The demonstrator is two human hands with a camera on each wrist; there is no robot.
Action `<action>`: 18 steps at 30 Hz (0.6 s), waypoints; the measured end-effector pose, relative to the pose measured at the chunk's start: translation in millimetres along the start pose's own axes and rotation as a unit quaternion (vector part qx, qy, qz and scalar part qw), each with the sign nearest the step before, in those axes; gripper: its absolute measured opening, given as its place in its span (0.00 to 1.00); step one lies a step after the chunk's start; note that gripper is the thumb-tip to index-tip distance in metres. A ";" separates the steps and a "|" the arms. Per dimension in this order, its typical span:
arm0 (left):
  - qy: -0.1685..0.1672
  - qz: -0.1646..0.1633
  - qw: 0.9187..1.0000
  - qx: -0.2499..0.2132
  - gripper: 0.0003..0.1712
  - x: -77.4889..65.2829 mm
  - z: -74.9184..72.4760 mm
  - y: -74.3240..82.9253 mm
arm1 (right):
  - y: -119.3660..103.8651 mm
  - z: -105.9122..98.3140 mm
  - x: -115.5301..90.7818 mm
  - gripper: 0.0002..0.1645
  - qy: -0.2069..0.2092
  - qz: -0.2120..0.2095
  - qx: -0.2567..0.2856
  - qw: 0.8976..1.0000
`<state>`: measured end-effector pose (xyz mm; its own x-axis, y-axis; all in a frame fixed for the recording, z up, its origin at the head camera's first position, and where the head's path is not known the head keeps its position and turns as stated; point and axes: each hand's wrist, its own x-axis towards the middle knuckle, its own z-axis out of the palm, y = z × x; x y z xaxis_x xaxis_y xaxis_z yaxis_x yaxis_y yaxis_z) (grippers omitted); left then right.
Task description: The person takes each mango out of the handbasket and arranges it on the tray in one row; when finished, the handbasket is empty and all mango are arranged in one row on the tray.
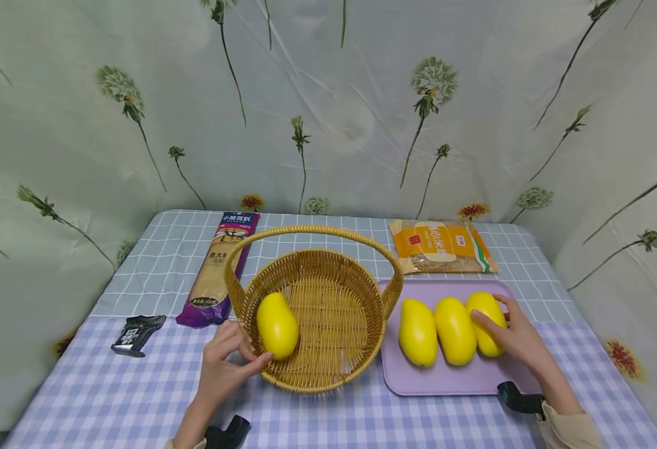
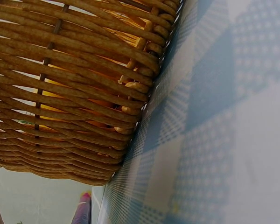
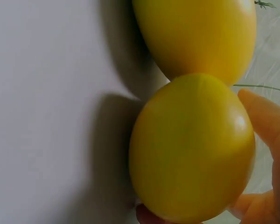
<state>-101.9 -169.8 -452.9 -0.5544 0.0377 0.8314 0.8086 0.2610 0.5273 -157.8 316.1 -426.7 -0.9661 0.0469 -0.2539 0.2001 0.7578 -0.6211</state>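
Observation:
A round wicker basket [image 1: 328,312] with a tall arched handle stands at the middle of the table, one yellow mango [image 1: 277,325] lying inside on its left. My left hand [image 1: 229,357] holds the basket's near-left rim between thumb and fingers, the thumb close to that mango. Three more mangoes lie side by side on a lilac tray [image 1: 446,381] to the right. My right hand [image 1: 515,333] grips the rightmost mango [image 1: 487,321], thumb on top and fingers round its far side. In the right wrist view, this mango [image 3: 191,154] overlaps its neighbour [image 3: 200,37].
Behind the basket's left side lies a purple pasta packet [image 1: 216,271]. A small black packet [image 1: 138,335] is at the far left. Behind the tray lies an orange bag [image 1: 441,246] of grain. A floral curtain [image 1: 351,125] hangs along the back of the checked tablecloth [image 1: 317,424].

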 end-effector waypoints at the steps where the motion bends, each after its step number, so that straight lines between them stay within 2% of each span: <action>1: -0.001 0.000 1.000 0.000 0.20 -0.1 -0.5 -0.1 | -0.4 -0.3 0.3 0.56 -0.001 -0.001 0.000 1.000; 4: -0.001 -0.001 1.000 -0.002 0.20 -1.3 -0.5 0.2 | -0.5 -1.2 -0.8 0.56 0.009 -0.004 -0.005 1.000; 6: -0.001 -0.003 1.000 -0.001 0.21 -2.3 -0.3 0.7 | -2.2 -0.8 -3.7 0.56 0.034 -0.002 -0.022 0.999; 8: -0.003 -0.005 1.000 0.003 0.22 -2.4 0.3 1.0 | -6.4 0.4 -8.5 0.54 0.086 -0.015 -0.043 0.995; 10: -0.003 -0.005 1.000 0.005 0.22 -2.2 1.0 0.8 | -15.4 2.9 -15.4 0.50 0.146 -0.038 -0.062 0.987; 12: -0.003 -0.006 1.000 0.010 0.23 -1.0 1.3 1.6 | -29.8 7.2 -22.9 0.42 0.208 -0.095 -0.065 0.971; 14: 0.000 -0.003 1.000 0.010 0.23 -0.1 1.2 1.7 | -49.0 13.6 -30.8 0.33 0.251 -0.171 -0.062 0.951; 16: 0.001 -0.001 1.000 0.011 0.23 0.6 0.8 1.8 | -71.2 22.1 -38.3 0.26 0.268 -0.252 -0.060 0.928; 18: 0.001 0.001 1.000 0.011 0.23 0.7 0.3 1.5 | -94.6 32.0 -44.7 0.21 0.261 -0.325 -0.057 0.907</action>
<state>-101.1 -169.0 -451.6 -0.5518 0.0363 0.8332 0.8057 0.2812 0.5214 -128.4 221.5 -380.4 -0.8257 -0.1543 0.5426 -0.4284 0.7972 -0.4253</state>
